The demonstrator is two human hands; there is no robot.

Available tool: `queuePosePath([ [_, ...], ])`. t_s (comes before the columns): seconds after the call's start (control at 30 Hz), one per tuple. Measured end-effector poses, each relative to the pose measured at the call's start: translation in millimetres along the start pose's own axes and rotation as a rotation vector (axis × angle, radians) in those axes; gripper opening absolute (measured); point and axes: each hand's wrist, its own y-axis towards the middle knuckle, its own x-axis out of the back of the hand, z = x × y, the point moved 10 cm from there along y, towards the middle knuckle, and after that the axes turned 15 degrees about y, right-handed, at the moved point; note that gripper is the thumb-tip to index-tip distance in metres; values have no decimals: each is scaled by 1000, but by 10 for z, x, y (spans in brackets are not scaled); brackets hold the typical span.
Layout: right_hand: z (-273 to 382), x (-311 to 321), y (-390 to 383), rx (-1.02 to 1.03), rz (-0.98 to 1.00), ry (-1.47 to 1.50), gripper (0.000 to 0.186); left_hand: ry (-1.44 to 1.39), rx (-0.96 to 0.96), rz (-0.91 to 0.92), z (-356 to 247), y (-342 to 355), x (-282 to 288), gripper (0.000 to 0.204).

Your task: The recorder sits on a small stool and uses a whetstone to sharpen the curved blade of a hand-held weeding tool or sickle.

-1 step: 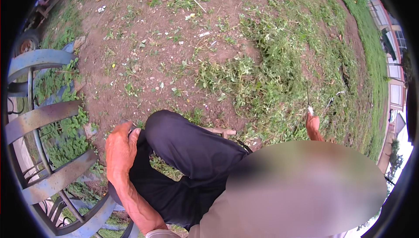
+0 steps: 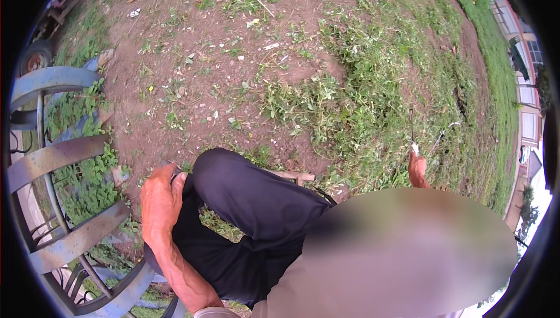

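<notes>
My left hand (image 2: 160, 198) rests at my bent left knee, its fingers curled inward with the thumb beside them. A small dark grey edge shows at the fingertips, but what the hand closes on is mostly hidden. Over the cut weeds (image 2: 364, 108) to the right, my right hand (image 2: 417, 172) grips a thin, dark, rod-like tool (image 2: 412, 124) by its whitish end. The tool's slim length points away from me, above or among the greens. A blurred patch hides my right forearm. My dark trouser leg (image 2: 262, 192) lies between the two hands.
Blue, rusty curved metal bars (image 2: 58, 156) stand close at the left, with leafy plants (image 2: 90, 184) growing among them. A wooden piece (image 2: 300, 176) shows behind my knee. Bare soil (image 2: 204, 85) with scattered litter lies ahead. At the far left is a wheel (image 2: 35, 58); a building (image 2: 528, 90) stands at the far right.
</notes>
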Motion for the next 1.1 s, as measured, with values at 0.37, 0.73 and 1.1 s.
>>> queuePosePath([
  [0.37, 2308, -1239, -1029, 400, 460, 488, 51, 1, 12, 24, -140, 136, -87, 26],
  [0.73, 2104, -1305, -1322, 626, 552, -126, 48, -25, 27, 93, -63, 112, -143, 25],
  [1.1, -150, 295, -693, 171, 148, -305, 49, -77, 17, 80, -119, 112, -99, 25],
])
